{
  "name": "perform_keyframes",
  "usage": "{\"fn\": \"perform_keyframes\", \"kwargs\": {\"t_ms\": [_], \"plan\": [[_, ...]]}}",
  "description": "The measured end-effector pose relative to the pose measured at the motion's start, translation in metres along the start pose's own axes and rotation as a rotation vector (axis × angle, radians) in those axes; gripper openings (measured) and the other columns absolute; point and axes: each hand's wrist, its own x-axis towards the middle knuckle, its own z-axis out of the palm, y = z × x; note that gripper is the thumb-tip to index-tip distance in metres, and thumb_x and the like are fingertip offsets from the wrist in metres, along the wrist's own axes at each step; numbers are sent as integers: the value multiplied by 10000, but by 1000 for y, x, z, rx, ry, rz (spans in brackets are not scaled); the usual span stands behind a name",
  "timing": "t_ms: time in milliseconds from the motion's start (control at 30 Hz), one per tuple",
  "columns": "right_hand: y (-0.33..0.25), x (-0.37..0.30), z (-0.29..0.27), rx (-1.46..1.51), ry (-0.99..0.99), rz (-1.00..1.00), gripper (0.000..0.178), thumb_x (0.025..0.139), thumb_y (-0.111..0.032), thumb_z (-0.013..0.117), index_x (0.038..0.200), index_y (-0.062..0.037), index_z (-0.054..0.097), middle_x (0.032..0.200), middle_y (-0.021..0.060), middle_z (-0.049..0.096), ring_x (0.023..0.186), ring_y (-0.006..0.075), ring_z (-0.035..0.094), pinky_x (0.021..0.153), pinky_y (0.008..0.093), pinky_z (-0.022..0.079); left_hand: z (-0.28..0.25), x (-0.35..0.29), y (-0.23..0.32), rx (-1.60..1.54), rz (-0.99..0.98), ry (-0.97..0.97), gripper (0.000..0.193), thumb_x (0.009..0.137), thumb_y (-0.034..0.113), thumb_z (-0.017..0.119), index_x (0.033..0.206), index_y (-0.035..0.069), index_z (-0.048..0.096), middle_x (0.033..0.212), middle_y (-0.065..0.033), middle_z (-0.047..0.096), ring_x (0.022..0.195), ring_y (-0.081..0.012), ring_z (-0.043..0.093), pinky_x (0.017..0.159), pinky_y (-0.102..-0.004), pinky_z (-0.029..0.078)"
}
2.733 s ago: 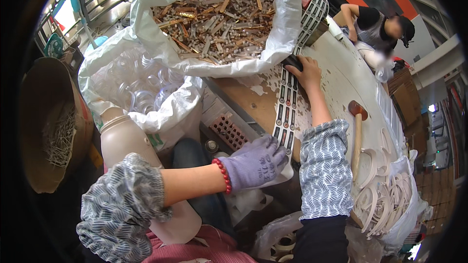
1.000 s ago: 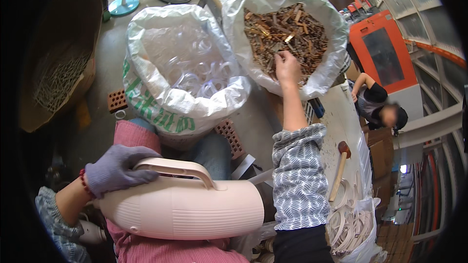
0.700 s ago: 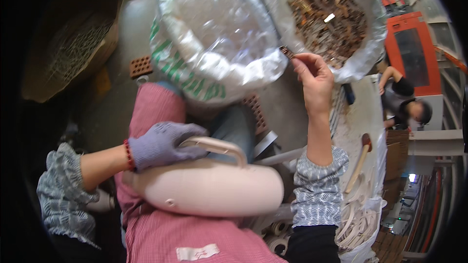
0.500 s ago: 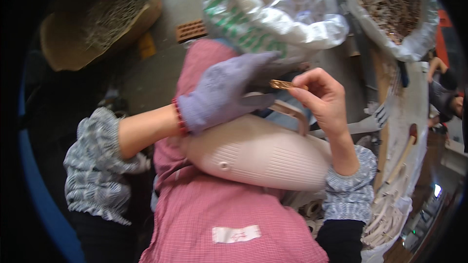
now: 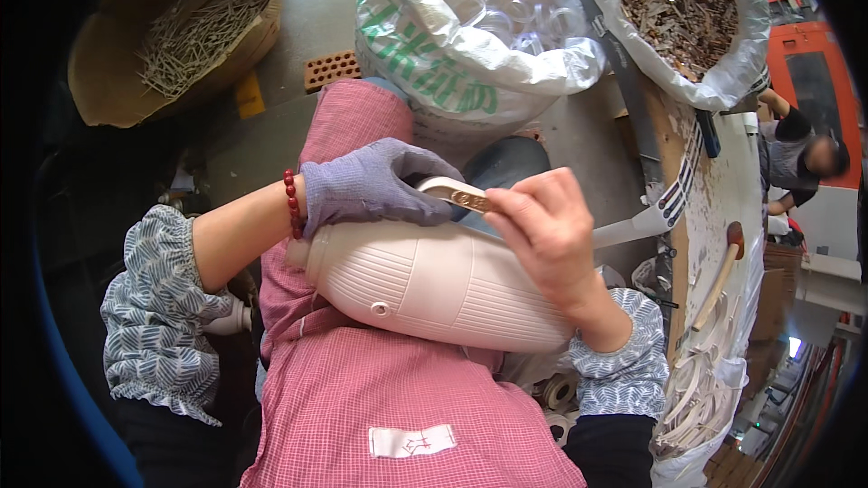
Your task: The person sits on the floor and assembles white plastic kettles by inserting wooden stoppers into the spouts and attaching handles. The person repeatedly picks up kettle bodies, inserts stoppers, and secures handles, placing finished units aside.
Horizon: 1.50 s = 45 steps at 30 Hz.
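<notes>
A beige thermos flask with ribbed sides lies sideways across my lap, its neck to the left. My left hand, in a purple-grey glove, is closed round the near end of the flask's curved handle, thumb along the body side. My bare right hand pinches the end of a small gold strip with raised marks, which lies along the handle. The fingertips cover the strip's right end. I cannot tell whether it is fixed there.
Beyond my knees stands a white sack of clear plastic rings. A sack of brown scraps is at far right, a carton of thin pale sticks at far left. A mallet and pale strips lie right. Another person works beyond.
My right hand has come down and left, bringing the gold strip from above onto the handle. My left hand has lowered and closed on the handle.
</notes>
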Motion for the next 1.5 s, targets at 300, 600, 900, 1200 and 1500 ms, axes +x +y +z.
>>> {"fn": "perform_keyframes", "kwargs": {"t_ms": [300,600,900,1200,1500], "plan": [[8,-11,13,-93,-51,-21,330,622,-43,790,935,-64,690,755,42,540,700,221,518,575,349,458,-5,2,-2,-36,-51,-7,482,819,200,758,1231,6,600,1093,-50,656,1002,-99,584,911,-252,461],[14,-6,13,-132,-83,-76,292,645,-62,764,923,-55,675,721,51,524,690,220,517,583,336,464,-5,25,8,132,-175,-10,331,850,281,719,1022,3,670,901,-53,685,824,-93,606,729,-258,490],[241,73,-124,-654,215,369,171,802,-116,645,949,-62,715,912,157,684,851,312,655,774,398,509,2,3,46,336,76,46,400,807,303,751,1048,-4,662,924,-108,689,845,-175,642,791,-305,504],[293,61,-124,-603,342,403,198,710,-195,761,810,-40,688,809,122,630,772,309,616,721,406,492,-12,-41,52,869,669,99,404,636,278,853,998,155,722,866,-48,626,893,-264,620,786,-388,505],[214,68,-111,-17,375,592,134,809,-124,718,879,-29,653,779,74,670,705,180,651,595,278,495,5,-67,42,973,698,160,468,637,293,842,1069,186,698,962,-36,622,972,-264,606,844,-401,496]]}}
